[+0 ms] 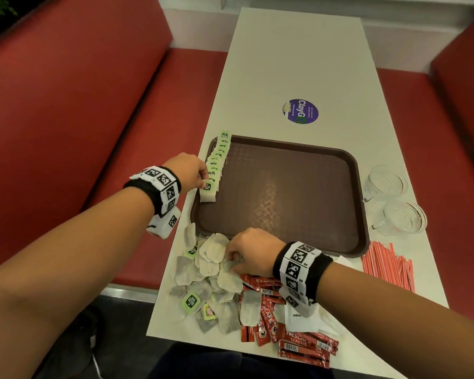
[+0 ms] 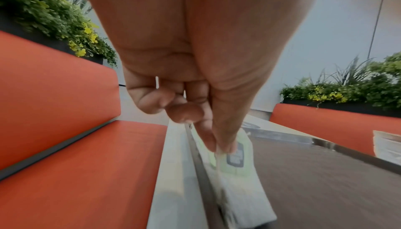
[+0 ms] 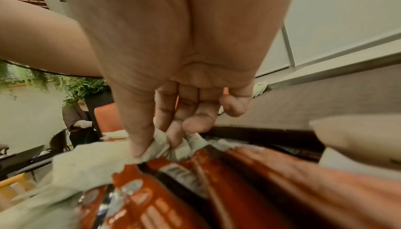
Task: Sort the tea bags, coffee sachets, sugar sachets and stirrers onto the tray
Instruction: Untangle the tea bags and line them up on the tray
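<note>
Left fingers (image 2: pixel 219 140) pinching tea bag (image 1: pixel 208 193) at tray (image 1: pixel 285 143) edge; right fingers (image 3: pixel 139 140) gripping another bag (image 3: pixel 158 148), mostly hidden

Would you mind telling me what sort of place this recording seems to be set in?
Probably a café or canteen booth: red padded benches flank a long white table, which carries a brown serving tray and loose coffee sachets. Planters sit behind the seats.

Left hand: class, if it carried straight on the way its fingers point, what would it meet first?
Probably the row of tea bags along the tray's left edge; the left hand already pinches the nearest one.
</note>
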Available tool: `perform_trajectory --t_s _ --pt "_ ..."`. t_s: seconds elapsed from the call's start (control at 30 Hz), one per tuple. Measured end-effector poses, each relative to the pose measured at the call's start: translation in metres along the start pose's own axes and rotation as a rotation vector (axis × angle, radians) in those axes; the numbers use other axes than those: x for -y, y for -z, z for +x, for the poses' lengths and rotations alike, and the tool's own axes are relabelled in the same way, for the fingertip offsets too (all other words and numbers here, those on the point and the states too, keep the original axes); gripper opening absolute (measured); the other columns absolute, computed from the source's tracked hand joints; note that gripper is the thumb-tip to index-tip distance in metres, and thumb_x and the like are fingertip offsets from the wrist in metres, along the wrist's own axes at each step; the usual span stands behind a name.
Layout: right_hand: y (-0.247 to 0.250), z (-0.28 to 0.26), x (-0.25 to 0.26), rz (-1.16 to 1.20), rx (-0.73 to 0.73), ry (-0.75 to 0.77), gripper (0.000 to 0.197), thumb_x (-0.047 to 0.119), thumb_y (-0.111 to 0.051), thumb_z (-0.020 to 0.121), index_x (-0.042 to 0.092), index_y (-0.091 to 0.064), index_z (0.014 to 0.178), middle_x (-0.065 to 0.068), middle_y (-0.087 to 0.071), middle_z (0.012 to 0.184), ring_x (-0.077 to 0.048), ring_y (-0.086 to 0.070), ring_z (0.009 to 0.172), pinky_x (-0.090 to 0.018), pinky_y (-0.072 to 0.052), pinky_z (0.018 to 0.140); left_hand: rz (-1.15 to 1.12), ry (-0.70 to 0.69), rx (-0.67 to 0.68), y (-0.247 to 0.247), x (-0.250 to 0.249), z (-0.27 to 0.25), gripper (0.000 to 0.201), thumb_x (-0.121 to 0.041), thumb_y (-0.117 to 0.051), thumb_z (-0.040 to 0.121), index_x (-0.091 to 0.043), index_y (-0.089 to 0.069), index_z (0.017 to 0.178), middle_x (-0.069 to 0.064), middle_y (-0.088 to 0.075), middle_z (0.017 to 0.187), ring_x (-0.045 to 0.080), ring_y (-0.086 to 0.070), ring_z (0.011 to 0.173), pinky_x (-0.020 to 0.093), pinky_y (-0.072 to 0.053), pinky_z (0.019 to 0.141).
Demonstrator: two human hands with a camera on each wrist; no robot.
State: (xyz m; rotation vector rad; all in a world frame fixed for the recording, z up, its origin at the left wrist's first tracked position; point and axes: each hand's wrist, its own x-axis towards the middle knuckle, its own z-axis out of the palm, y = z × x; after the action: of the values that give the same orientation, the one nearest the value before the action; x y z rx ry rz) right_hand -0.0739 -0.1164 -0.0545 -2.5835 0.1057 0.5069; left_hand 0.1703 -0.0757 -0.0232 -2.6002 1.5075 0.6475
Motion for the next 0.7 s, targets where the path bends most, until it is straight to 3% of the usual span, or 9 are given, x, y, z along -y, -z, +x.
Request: perform_trajectory --t_s 0.2,0.33,0.43,0.5,0.57,0.7 --pt "0.004 -0.005 -0.001 0.033 -0.012 0.01 0.012 0.024 -0.069 0.085 0.02 -0.066 0.096 0.002 -0.068 0.095 -0.019 -0.061 0.086 -0.031 -0.049 0.074 0.015 0.066 0.029 -0.004 0.003 0.02 0.017 -0.032 -0.077 0.084 -0.024 -0.071 0.098 -0.007 -0.065 0.09 0.017 -0.063 0.09 0.03 -0.051 0.074" --pt "0.008 -0.011 -0.003 0.126 -0.025 -0.046 0.013 0.015 -0.061 0.083 0.018 -0.059 0.096 0.002 -0.062 0.08 -0.016 -0.053 0.067 -0.03 -0.045 0.061 0.029 0.104 -0.008 -0.007 0.003 0.023 0.021 -0.039 -0.077 0.081 -0.027 -0.068 0.095 -0.005 -0.067 0.097 0.018 -0.062 0.089 0.031 -0.051 0.071" --pt "0.013 -0.014 -0.008 0.228 -0.043 -0.081 0.026 0.012 -0.054 0.085 0.022 -0.06 0.109 0.005 -0.064 0.087 -0.015 -0.057 0.075 -0.035 -0.052 0.07 0.022 0.082 -0.032 -0.012 -0.004 0.021 0.023 -0.045 -0.073 0.083 -0.025 -0.065 0.091 -0.004 -0.065 0.093 0.019 -0.061 0.087 0.031 -0.051 0.072" --pt "0.016 -0.014 -0.012 0.238 -0.043 -0.091 0.032 0.008 -0.051 0.086 0.022 -0.064 0.112 0.005 -0.065 0.096 -0.011 -0.054 0.081 -0.03 -0.048 0.073 0.067 0.056 -0.003 -0.016 -0.01 0.018 0.03 -0.05 -0.072 0.082 -0.022 -0.066 0.091 -0.002 -0.065 0.091 0.021 -0.062 0.087 0.032 -0.051 0.073" --pt "0.019 -0.014 -0.013 0.224 -0.057 -0.092 0.031 0.004 -0.048 0.087 0.019 -0.068 0.106 0.003 -0.064 0.105 -0.01 -0.051 0.086 -0.025 -0.042 0.077 0.095 0.045 0.025 -0.02 -0.013 0.018 0.034 -0.049 -0.074 0.08 -0.019 -0.066 0.091 0.001 -0.066 0.092 0.022 -0.062 0.086 0.03 -0.05 0.07" --pt "0.024 -0.014 -0.015 0.274 -0.104 -0.103 0.023 0.004 -0.044 0.09 0.017 -0.063 0.093 0.003 -0.06 0.094 -0.014 -0.054 0.084 -0.026 -0.042 0.073 0.075 0.042 0.037 -0.017 -0.014 0.014 0.033 -0.049 -0.073 0.082 -0.018 -0.066 0.093 0.001 -0.066 0.093 0.022 -0.062 0.087 0.032 -0.052 0.074"
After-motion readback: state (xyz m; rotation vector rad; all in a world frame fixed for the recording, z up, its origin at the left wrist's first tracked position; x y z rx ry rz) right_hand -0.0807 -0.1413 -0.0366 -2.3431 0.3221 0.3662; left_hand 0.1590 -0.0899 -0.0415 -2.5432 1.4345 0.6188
